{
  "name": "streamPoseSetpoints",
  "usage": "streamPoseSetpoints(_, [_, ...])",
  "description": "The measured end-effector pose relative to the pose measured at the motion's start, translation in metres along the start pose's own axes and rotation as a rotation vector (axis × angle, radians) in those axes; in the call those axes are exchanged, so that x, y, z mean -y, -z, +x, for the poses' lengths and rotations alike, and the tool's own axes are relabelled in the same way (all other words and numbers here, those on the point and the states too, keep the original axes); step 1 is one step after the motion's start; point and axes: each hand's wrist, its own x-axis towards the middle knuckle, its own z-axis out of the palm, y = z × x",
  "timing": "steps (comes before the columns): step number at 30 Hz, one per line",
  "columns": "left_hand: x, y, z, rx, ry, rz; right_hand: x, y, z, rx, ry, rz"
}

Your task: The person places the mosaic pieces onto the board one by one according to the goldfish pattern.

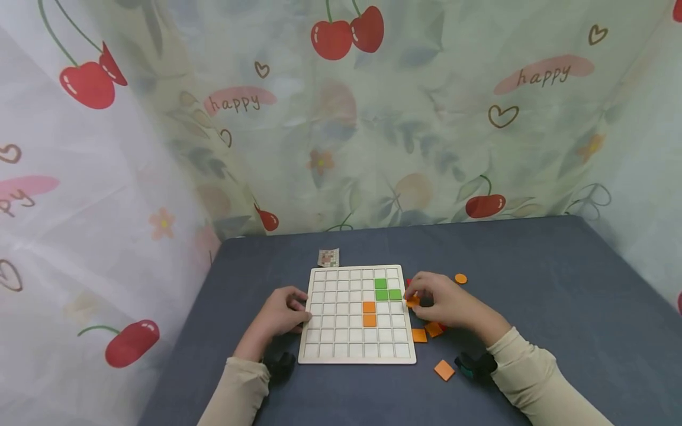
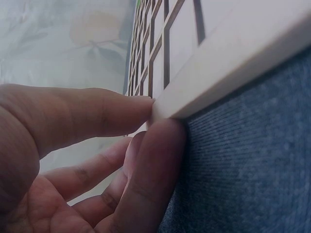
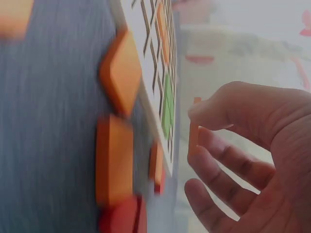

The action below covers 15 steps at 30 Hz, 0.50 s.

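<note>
A white square grid board [image 1: 341,339] lies on the table with two orange tiles [image 1: 369,313] and three green tiles [image 1: 380,294] in its cells. At its left edge, my left hand [image 1: 278,312] holds the rim between thumb [image 2: 112,110] and a finger, as the left wrist view shows. Just off the right edge, my right hand [image 1: 447,300] pinches a thin orange tile [image 3: 193,138] between thumb and fingertips. That tile is raised above the tabletop and seen edge-on in the right wrist view. Part of it is hidden by the fingers.
Loose orange tiles [image 1: 419,335] and red pieces [image 3: 124,216] lie along the board's right side, some under my right hand. One orange square [image 1: 444,370] sits nearer me and an orange disc [image 1: 460,278] farther back. A small patterned card [image 1: 328,257] lies behind the board.
</note>
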Motion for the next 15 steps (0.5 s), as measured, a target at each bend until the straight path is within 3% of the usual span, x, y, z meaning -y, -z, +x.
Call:
streamPoseSetpoints(10, [0.000,0.001,-0.002,0.005,0.010,0.002,0.028,-0.033,0.019,0.065,0.144,0.066])
streamPoseSetpoints(15, [-0.001,0.001,-0.002,0.007,0.015,-0.004,0.036,-0.046,0.025,0.093,0.168,0.103])
